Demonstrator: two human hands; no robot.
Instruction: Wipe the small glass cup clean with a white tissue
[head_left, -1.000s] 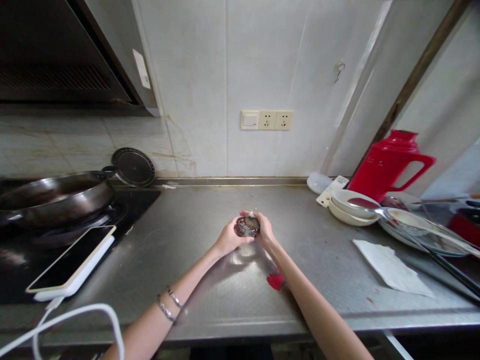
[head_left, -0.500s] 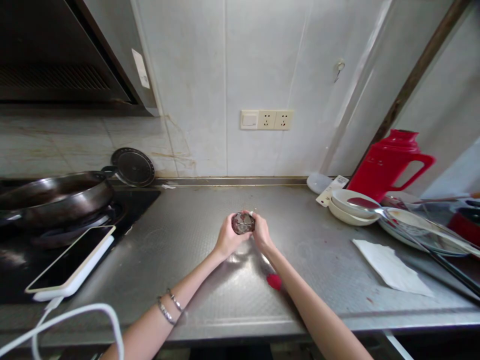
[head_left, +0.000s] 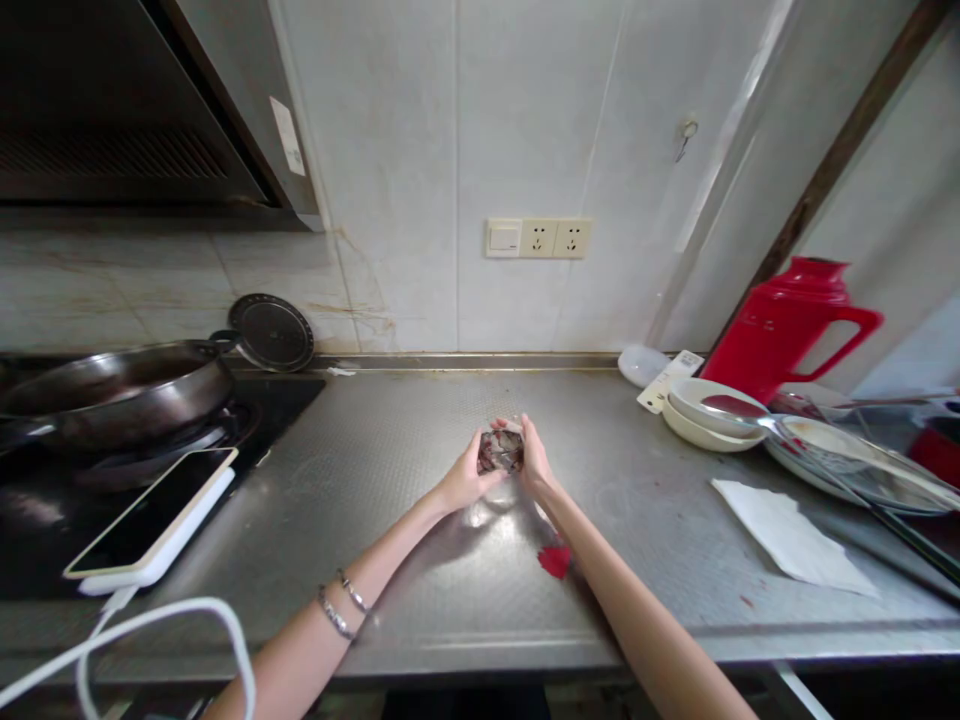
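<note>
Between my two hands, above the middle of the metal counter [head_left: 390, 450], is a small, glassy, faceted object [head_left: 500, 453] with a dark, grey and reddish pattern. Its exact kind cannot be made out. My left hand [head_left: 463, 485] grips it from the left, with the thumb along the near side. On the right side, my right hand [head_left: 535, 462] presses its palm and fingers against it, fingertips pointing away from me. Part of the object is hidden by the fingers. A red piece [head_left: 553, 561] lies on the counter beside my right forearm.
At left are a pan [head_left: 120, 390] on the stove, a round black disc [head_left: 270, 332] and a phone [head_left: 154, 510] with a white cable [head_left: 150, 620]. To the right stand stacked bowls [head_left: 712, 420], a red thermos jug [head_left: 787, 325], utensils and a white napkin [head_left: 791, 535].
The whole view has shifted slightly. My right hand has turned, its fingers straighter along the object's right side, and more of the object's patterned face shows.
</note>
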